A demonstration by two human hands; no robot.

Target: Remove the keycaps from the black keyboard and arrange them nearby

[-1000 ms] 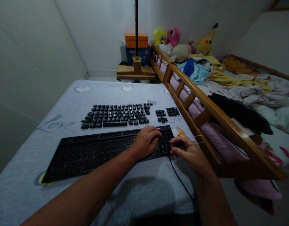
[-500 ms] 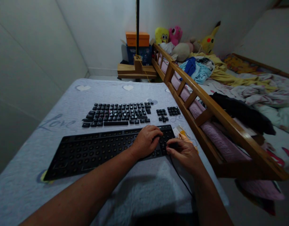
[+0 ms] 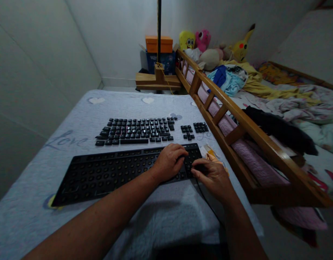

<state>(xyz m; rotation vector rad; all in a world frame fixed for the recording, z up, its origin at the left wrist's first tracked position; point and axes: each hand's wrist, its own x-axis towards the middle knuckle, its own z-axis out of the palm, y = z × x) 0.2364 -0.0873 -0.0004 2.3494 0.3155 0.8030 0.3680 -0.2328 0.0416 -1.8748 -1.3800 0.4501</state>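
Observation:
A long black keyboard (image 3: 114, 169) with its keycaps off lies slightly aslant on the cloth, bare round key posts showing. My left hand (image 3: 170, 162) rests on its right part, fingers bent down and pressed on the keyboard. Close beside it, over the number pad end, my right hand (image 3: 212, 177) is closed, thumb and forefinger pinched together; what is between them is too small and dark to make out. Beyond the keyboard, loose black keycaps (image 3: 140, 128) sit in rows in keyboard order, with smaller groups of keycaps (image 3: 200, 127) to their right.
A pale blue cloth (image 3: 123, 104) covers the table. Beside my right hand lies an orange and white wrapper (image 3: 211, 153), and a black cable (image 3: 208, 204) runs towards me. A wooden bed rail (image 3: 228, 97) borders the right side; a wooden stand (image 3: 158, 81) is at the back.
Both hands stay in almost the same place on the keyboard. The right fingertips have shifted very slightly; keyboard and keycap rows look unchanged.

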